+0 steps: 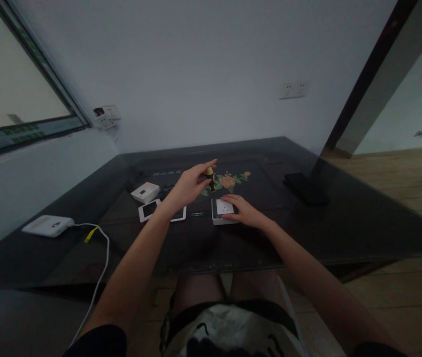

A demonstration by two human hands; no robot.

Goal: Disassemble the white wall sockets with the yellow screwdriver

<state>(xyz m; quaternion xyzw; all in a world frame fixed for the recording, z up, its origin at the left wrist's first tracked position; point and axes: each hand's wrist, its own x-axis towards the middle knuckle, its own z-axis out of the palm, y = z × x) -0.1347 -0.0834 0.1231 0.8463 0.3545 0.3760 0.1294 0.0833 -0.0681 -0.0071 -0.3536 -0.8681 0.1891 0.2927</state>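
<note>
My left hand (191, 184) is closed around the yellow-and-black handle of a screwdriver (211, 185), held upright. Its shaft points down at the left part of a white wall socket (225, 206) that sits on the table in a white box with a dark inner edge. Whether the tip sits in a screw is too small to make out. From the right side, my right hand (246, 212) grips the socket, fingers at its far edge and thumb across its near part. Left of the socket, partly behind my left forearm, lie two white frame plates (148, 210) with dark openings.
Another white box (145, 192) stands behind the frames, beside small dark pieces. A white device (48, 225) with a cable (107, 248) and yellow tag lies at the far left. A black flat object (306, 188) rests on the right of the dark table (348, 223). Behind rises a wall with sockets (294, 89).
</note>
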